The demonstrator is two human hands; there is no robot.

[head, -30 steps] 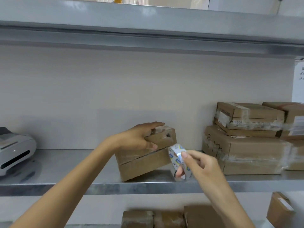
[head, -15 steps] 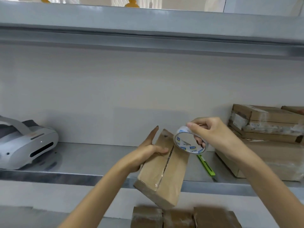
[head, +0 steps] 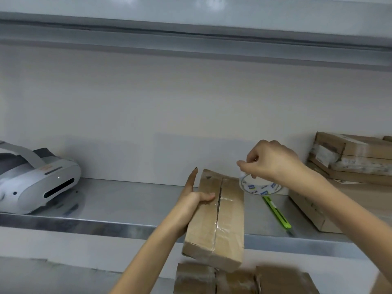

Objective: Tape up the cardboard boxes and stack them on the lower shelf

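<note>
L grip (head: 192,200) clamped on the cardboard box (head: 220,225): thumb lies over the top face near the centre seam, fingers run straight up along the box's left side. Box lies lengthwise, far end over the metal shelf (head: 118,200), near end sticking out past the shelf's front edge & above the row of brown boxes (head: 233,281) on the level below; can't tell if it rests on the shelf or is just held. Clear tape shines along the seam and across the top. R grip (head: 273,162) closed on the tape roll (head: 259,187), fingers curled and pinching it from above, roll hanging under the hand just beside the box's far right corner; roll has a white core w/ blue marks. Green utility knife (head: 277,215) lies on the shelf right of the box, below the roll. Far right: stack of taped boxes (head: 350,158) on a bigger box (head: 314,211). Far left on the same shelf: white headset (head: 36,183). Upper shelf (head: 191,28) spans the top.
</note>
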